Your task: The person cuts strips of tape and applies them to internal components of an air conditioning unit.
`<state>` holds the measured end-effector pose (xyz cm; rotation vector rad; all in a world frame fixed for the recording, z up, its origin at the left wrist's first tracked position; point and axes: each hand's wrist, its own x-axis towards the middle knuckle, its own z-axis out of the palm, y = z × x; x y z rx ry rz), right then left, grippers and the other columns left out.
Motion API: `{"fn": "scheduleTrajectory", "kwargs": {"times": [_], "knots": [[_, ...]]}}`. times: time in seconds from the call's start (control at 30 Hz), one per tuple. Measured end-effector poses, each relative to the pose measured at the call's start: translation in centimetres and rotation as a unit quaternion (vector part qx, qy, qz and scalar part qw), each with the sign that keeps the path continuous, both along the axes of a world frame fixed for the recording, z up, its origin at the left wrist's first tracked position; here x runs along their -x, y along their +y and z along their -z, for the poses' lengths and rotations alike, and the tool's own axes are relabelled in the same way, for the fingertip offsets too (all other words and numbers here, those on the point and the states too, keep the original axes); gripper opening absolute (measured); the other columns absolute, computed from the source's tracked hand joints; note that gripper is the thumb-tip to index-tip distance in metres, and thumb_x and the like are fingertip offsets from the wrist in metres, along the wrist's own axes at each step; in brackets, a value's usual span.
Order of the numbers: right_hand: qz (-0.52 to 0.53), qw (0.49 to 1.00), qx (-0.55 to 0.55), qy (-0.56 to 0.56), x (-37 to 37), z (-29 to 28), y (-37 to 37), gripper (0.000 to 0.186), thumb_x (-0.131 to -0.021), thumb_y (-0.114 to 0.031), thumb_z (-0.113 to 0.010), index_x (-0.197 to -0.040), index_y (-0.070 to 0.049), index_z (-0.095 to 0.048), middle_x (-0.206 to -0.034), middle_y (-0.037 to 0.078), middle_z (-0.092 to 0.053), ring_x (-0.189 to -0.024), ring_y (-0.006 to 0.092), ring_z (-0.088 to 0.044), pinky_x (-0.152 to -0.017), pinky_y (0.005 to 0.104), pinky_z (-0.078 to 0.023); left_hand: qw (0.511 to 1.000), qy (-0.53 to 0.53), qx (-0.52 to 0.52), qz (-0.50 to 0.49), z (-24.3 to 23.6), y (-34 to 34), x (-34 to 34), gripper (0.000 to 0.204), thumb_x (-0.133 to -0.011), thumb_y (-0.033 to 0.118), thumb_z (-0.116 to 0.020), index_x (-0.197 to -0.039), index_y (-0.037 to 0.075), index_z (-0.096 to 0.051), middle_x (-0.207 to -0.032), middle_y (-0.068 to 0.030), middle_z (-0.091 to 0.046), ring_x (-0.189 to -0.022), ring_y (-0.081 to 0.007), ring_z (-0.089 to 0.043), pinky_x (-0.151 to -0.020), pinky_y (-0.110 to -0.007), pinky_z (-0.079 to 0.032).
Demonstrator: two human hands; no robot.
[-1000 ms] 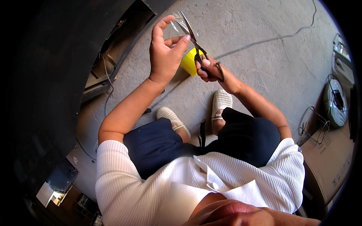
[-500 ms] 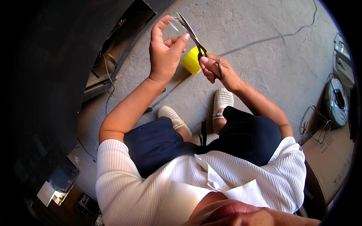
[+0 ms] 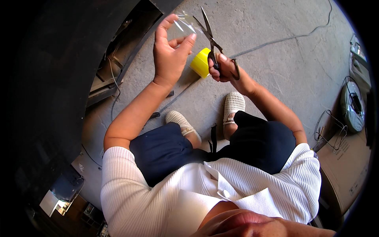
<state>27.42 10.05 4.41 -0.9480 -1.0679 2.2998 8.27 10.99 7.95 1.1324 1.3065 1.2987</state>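
My left hand (image 3: pixel 171 57) is raised at the upper middle, index finger and thumb spread, with a strip of clear, shiny film (image 3: pixel 187 24) stretched between their tips. To its right, my right hand (image 3: pixel 228 69) grips a pair of dark-handled scissors (image 3: pixel 211 38). The blades point up and stand apart, and the film's right edge lies by the left blade. Whether the film touches the blade I cannot tell. Below the scissors, partly behind my right fingers, a bright yellow cylinder (image 3: pixel 199 63) shows against the floor.
A grey cable (image 3: pixel 272 44) runs across the concrete floor (image 3: pixel 252 23). On the left stands a large dark cabinet-like body (image 3: pixel 47 79) with an opening. To the right are a wrapped coil (image 3: pixel 351 106), a bent wire frame (image 3: pixel 333 130) and a cardboard box (image 3: pixel 343 166).
The scissors have opened wider and their tips have shifted right and up. My left hand has moved slightly left, and more of the film now shows spread out.
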Motion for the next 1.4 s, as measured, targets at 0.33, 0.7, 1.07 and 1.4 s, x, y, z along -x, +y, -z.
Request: {"fn": "scheduleTrajectory", "kwargs": {"times": [0.33, 0.7, 1.07, 1.4], "knots": [[-0.132, 0.991, -0.011, -0.026, -1.8, -0.4, 0.5, 0.049, -0.097, -0.06, -0.034, -0.1, -0.014, -0.05, -0.077, -0.005, -0.043, -0.069, 0.0065, -0.037, -0.058, 0.0201, -0.027, 0.995, 0.088, -0.029, -0.02, 1.1, 0.6, 1.8, 0.056, -0.086, 0.006, -0.069, -0.134, 0.005, -0.04, -0.131, -0.0059, -0.048, -0.084, -0.0069, -0.063, -0.06, -0.018, -0.048], [-0.087, 0.994, -0.017, -0.065, 0.3, -0.7, 0.5, 0.047, -0.094, -0.063, -0.04, -0.087, -0.017, -0.046, -0.073, -0.006, -0.043, -0.066, 0.0056, -0.039, -0.058, 0.0213, -0.027, 0.996, 0.09, 0.002, 0.019, 1.9, -0.8, 0.2, 0.059, -0.082, 0.006, -0.071, -0.133, 0.001, -0.04, -0.133, -0.0119, -0.05, -0.086, -0.0181, -0.069, -0.073, -0.027, -0.054], [-0.001, 0.993, 0.114, 0.005, -0.7, 0.1, 1.3, 0.058, -0.089, -0.071, -0.032, -0.099, -0.017, -0.049, -0.078, -0.005, -0.043, -0.069, 0.008, -0.039, -0.055, 0.0208, -0.023, 0.998, 0.057, -0.023, 0.011, 1.1, -0.5, 1.1, 0.055, -0.086, 0.004, -0.069, -0.134, 0.007, -0.041, -0.129, -0.0042, -0.048, -0.084, -0.0074, -0.064, -0.058, -0.017, -0.046], [-0.148, 0.986, 0.063, 0.034, -2.0, -2.5, 1.7, 0.045, -0.094, -0.057, -0.04, -0.09, -0.014, -0.055, -0.068, -0.005, -0.046, -0.06, 0.0051, -0.041, -0.051, 0.0191, -0.024, 0.973, 0.225, -0.053, 0.006, 1.9, 0.4, 4.3, 0.057, -0.084, 0.001, -0.069, -0.135, 0.005, -0.044, -0.127, -0.0071, -0.053, -0.086, -0.0113, -0.066, -0.073, -0.022, -0.053]]}}
